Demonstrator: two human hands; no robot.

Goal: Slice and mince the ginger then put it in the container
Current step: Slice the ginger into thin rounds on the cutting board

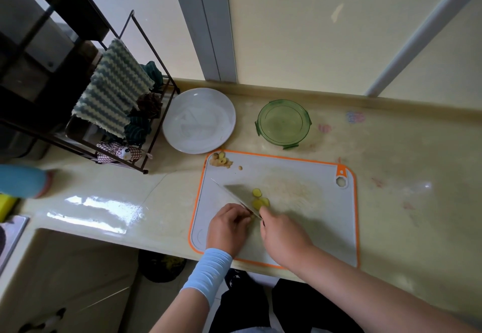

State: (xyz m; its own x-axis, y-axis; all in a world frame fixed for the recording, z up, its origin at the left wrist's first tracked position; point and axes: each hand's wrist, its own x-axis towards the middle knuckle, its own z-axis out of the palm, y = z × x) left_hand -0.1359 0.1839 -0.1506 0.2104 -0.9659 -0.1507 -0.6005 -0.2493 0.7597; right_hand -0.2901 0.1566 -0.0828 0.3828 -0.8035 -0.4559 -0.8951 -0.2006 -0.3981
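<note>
The left hand, with a light blue sleeve covering its wrist, is resting on the near part of the cutting board. Its fingers are curling down over a small ginger piece that is mostly hidden beneath them. The right hand is closing around the handle of the knife, with 1 finger reaching forward toward the blade. The handle itself is hidden inside the grip. The blade is pointing away and to the left, and its edge is sitting right beside the left fingertips. Just beyond the blade, on its right side, about 3 pale yellow ginger slices are lying flat on the board, close together. At the board's far left corner, a small heap of ginger scraps is sitting near the orange rim.

The board is lying on a glossy cream counter. Past the board's far edge, the round green container is standing open, apart from the board. To its left, a white plate is sitting just beyond the scraps. Further left, a dark wire rack is carrying a striped cloth draped over its rail.
</note>
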